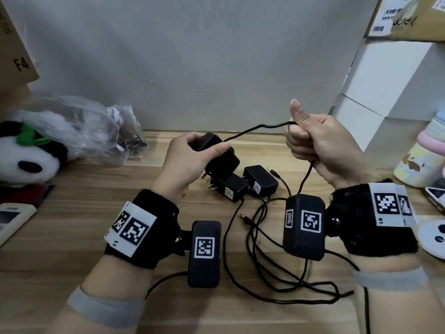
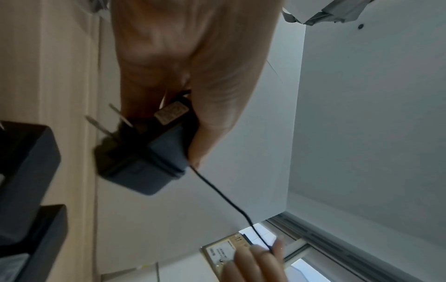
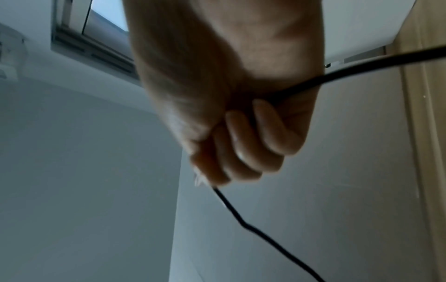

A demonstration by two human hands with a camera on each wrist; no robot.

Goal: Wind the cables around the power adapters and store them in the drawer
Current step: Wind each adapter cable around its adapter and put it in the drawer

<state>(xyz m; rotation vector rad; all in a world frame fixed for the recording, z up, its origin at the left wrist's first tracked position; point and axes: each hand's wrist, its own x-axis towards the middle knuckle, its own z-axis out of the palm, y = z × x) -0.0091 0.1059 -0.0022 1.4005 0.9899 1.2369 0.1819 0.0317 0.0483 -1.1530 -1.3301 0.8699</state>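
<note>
The left hand [image 1: 190, 160] gripped a black plastic power adapter [image 1: 220, 155]; the right hand [image 1: 317, 145] clenched its unwound thin black cable [image 1: 252, 130]. Two more black adapters [image 1: 243, 184] lay mid-surface, unwound; no drawer was visible.

The left hand [image 1: 186, 162] is holding one power adapter [image 1: 218, 153] above the table [image 1: 72, 237], left of the right hand [image 1: 320, 145], with its cable [image 1: 252, 130] spanning between them. Two further adapters [image 1: 243, 185] are lying side by side on the table beneath and between the hands, their cables [image 1: 260, 268] trailing toward the near edge. A plush panda [image 1: 26, 157] and a plastic bag [image 1: 91, 133] are sitting at the far left, and stacked boxes [image 1: 385, 88] are standing at the far right.
</note>
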